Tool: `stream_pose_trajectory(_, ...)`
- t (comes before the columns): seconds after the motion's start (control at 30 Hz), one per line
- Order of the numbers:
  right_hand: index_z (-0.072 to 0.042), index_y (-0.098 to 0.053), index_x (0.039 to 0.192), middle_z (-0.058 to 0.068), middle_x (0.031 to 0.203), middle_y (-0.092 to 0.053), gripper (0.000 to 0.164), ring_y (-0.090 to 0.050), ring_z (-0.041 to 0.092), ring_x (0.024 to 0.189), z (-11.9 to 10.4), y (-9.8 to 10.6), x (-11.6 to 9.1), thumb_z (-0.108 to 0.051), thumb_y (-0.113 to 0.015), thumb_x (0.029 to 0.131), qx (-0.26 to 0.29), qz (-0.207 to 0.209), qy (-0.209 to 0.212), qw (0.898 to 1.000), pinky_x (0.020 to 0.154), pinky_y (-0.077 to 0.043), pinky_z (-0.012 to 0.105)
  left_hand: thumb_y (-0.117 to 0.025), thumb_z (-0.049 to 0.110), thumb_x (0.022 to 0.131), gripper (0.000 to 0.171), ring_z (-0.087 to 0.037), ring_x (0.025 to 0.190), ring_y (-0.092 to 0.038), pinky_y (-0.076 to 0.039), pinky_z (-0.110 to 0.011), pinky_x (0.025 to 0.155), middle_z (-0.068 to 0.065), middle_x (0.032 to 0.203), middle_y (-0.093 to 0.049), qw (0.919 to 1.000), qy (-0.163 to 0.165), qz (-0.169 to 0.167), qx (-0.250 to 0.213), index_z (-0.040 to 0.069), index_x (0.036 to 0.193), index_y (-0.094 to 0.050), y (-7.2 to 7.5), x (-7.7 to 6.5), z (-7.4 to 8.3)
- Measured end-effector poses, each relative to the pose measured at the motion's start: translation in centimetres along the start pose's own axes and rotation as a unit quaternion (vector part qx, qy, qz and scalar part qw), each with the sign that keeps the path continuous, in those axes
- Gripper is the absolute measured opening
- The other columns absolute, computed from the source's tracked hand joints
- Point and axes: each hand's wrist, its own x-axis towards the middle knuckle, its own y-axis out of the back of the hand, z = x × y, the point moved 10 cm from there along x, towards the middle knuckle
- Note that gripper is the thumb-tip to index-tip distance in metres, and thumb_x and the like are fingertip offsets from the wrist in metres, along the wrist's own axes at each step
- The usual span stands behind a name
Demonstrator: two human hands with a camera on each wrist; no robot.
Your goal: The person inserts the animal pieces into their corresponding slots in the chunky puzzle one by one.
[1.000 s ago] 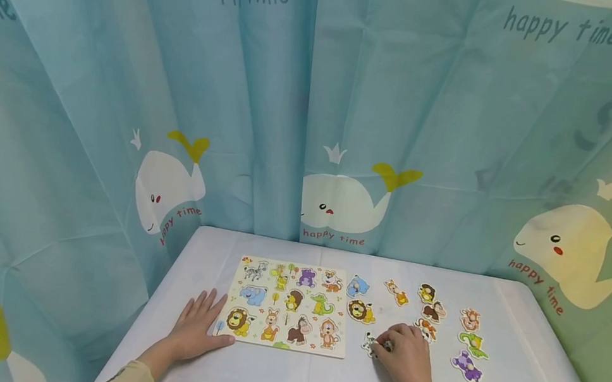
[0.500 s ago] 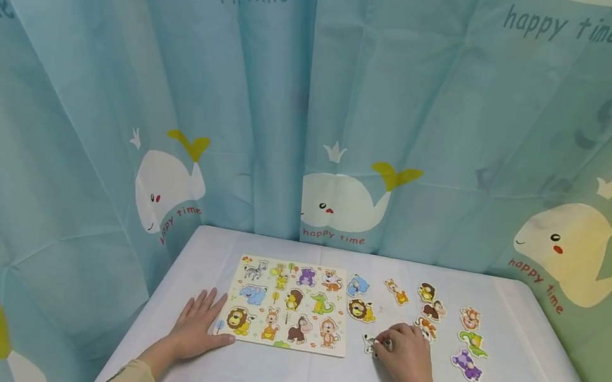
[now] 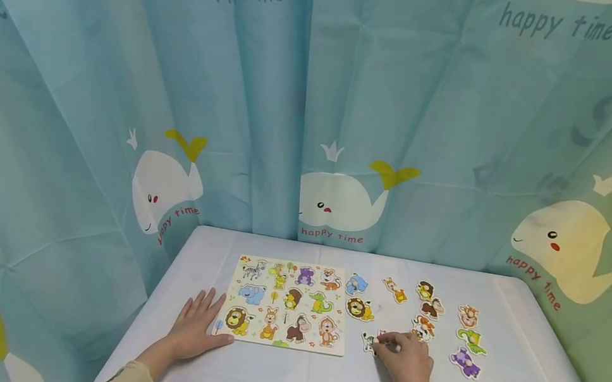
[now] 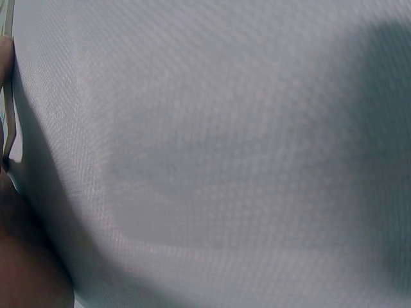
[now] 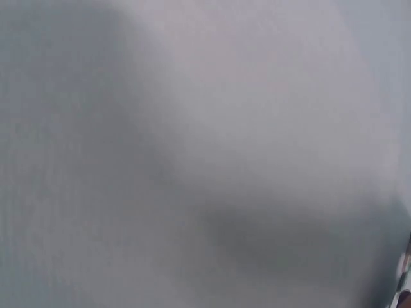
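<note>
Right hand [image 3: 409, 360] pinches 1 flat striped piece [image 3: 369, 343], visible end leftward, long axis unclear; straight-fingered left hand [image 3: 196, 328] touches rectangular board [image 3: 307, 346].

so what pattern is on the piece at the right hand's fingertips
Black and white stripes on the zebra piece, showing best in the head view.

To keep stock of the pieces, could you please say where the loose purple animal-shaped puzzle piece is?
In the head view, the purple animal-shaped piece lies right of the right hand, just below the green crocodile-shaped piece.
</note>
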Motion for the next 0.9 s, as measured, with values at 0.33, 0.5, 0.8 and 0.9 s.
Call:
stream_pose_trajectory(0.33, -0.022, -0.078, 0.093, 0.006, 0.108, -0.067, 0.016, -0.05, 0.037, 0.11, 0.46, -0.33, -0.2, -0.034, -0.083, 0.084, 0.014, 0.008, -0.016, 1.0, 0.089, -0.032, 0.058, -0.071, 0.065, 0.084, 0.108, -0.046, 0.154, 0.0, 0.002, -0.064, 0.122, -0.024, 0.168, -0.012, 1.0, -0.002, 0.001, -0.002, 0.004, 0.162, -0.027, -0.07, 0.02, -0.03)
stream_pose_trajectory(0.5, -0.02, -0.079, 0.094, 0.006, 0.107, -0.067, 0.017, -0.049, 0.036, 0.11, 0.44, -0.37, -0.21, -0.033, -0.083, 0.084, 0.019, 0.011, -0.017, 1.0, 0.088, -0.03, 0.057, -0.071, 0.066, 0.084, 0.108, -0.046, 0.154, 0.0, 0.002, -0.063, 0.122, -0.024, 0.168, -0.012, 1.0, 0.0, -0.001, -0.002, 0.004, 0.162, -0.027, -0.12, 0.01, -0.1)
stream_pose_trajectory(0.8, -0.019, -0.08, 0.094, 0.006, 0.106, -0.067, 0.016, -0.048, 0.036, 0.111, 0.5, -0.42, -0.2, -0.032, -0.083, 0.085, 0.024, 0.012, -0.024, 0.999, 0.09, -0.03, 0.058, -0.071, 0.066, 0.084, 0.108, -0.046, 0.154, -0.001, 0.002, -0.064, 0.122, -0.024, 0.168, -0.013, 1.0, -0.004, 0.001, 0.001, 0.004, 0.161, -0.027, -0.06, 0.04, -0.02)
stream_pose_trajectory(0.9, -0.019, -0.08, 0.093, 0.006, 0.105, -0.067, 0.016, -0.048, 0.036, 0.111, 0.35, -0.33, -0.24, -0.032, -0.082, 0.085, 0.022, 0.017, -0.021, 0.999, 0.09, -0.03, 0.058, -0.071, 0.066, 0.084, 0.108, -0.046, 0.154, -0.001, 0.002, -0.064, 0.122, -0.024, 0.168, -0.013, 1.0, -0.003, 0.001, 0.002, 0.004, 0.161, -0.027, -0.07, 0.05, -0.04)
